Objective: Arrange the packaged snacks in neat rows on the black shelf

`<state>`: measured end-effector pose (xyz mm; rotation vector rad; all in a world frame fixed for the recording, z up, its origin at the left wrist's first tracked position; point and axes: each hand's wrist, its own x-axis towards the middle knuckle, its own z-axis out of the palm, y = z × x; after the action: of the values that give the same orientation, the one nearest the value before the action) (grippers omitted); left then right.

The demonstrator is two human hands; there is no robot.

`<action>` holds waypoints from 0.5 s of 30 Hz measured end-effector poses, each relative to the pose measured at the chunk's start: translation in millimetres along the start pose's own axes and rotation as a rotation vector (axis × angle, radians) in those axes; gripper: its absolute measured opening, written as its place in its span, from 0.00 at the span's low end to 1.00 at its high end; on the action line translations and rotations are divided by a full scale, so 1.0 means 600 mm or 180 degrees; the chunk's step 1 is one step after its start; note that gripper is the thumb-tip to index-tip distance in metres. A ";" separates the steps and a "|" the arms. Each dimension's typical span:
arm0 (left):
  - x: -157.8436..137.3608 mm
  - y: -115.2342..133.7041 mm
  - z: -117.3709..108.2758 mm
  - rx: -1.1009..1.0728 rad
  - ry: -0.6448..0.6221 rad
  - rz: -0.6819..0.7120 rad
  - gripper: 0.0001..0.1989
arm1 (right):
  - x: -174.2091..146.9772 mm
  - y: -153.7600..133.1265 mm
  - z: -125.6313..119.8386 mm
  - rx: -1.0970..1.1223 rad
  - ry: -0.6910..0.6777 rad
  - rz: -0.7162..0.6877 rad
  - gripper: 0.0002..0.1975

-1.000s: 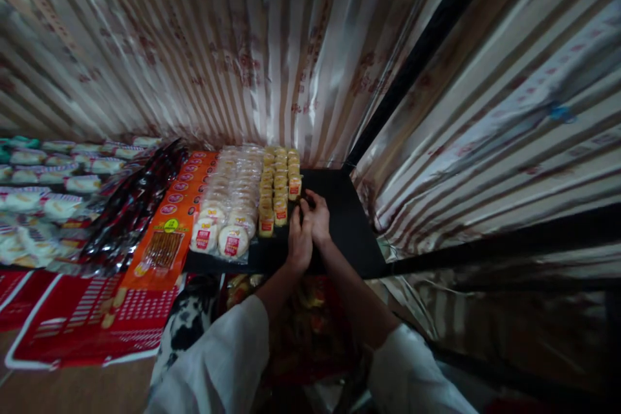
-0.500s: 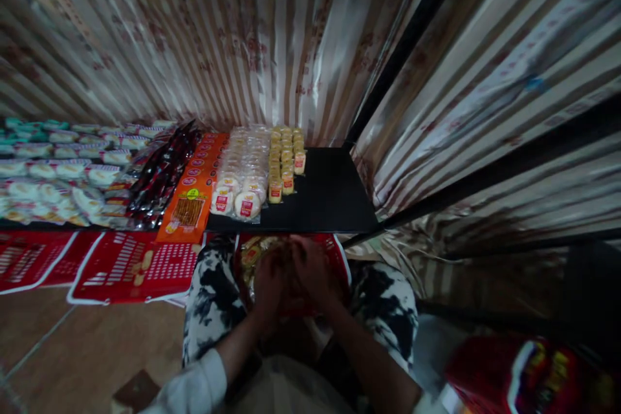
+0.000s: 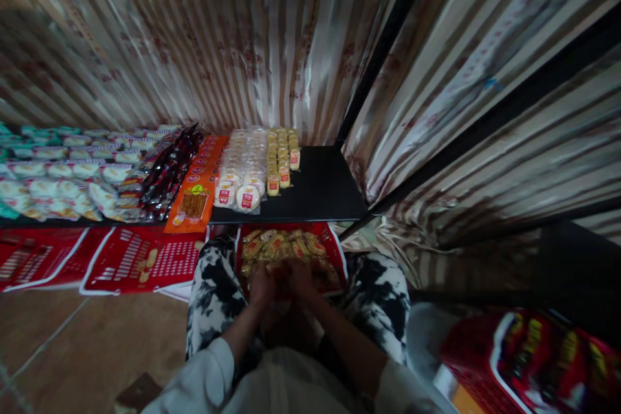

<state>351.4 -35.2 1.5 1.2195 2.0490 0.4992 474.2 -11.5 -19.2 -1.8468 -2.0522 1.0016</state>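
Note:
Between my knees is a red basket (image 3: 340, 247) with a white rim, holding many yellow-wrapped snack packets (image 3: 279, 246). My left hand (image 3: 262, 284) and my right hand (image 3: 301, 277) are close together low in the basket, over its near side. Both have their fingers curled inward, among the packets. Dim light and the hands themselves hide what is between the fingers. On the black shelf (image 3: 323, 191) just ahead stand rows of small yellow-wrapped cakes (image 3: 272, 182), beside stacked round white packaged cakes (image 3: 248, 196).
Left along the shelf lie an orange snack bag (image 3: 193, 204), dark shiny packets (image 3: 167, 171) and rows of white packets (image 3: 82, 168). Red baskets (image 3: 140, 259) hang below it. A black post (image 3: 383, 45) rises at the shelf's right end. Another red basket (image 3: 478, 349) sits lower right.
My hands have drawn back toward me and lower in the basket, uncovering the snack packets at its far side. The view has shifted slightly.

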 end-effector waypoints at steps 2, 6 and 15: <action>0.009 0.009 -0.007 -0.0136 0.0135 0.0021 0.20 | 0.005 0.008 -0.004 0.0256 0.0276 -0.0077 0.15; 0.033 0.032 -0.023 -0.0568 0.0291 0.0115 0.24 | 0.016 0.020 -0.019 0.1025 0.0686 -0.0248 0.13; 0.060 0.095 -0.015 -0.1002 0.0259 0.0907 0.21 | 0.020 0.023 -0.083 0.1691 0.0509 -0.0196 0.06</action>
<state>368.3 24.4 30.3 1.3166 1.7818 0.9808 510.7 16.6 6.5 -1.5194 -1.5456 1.1938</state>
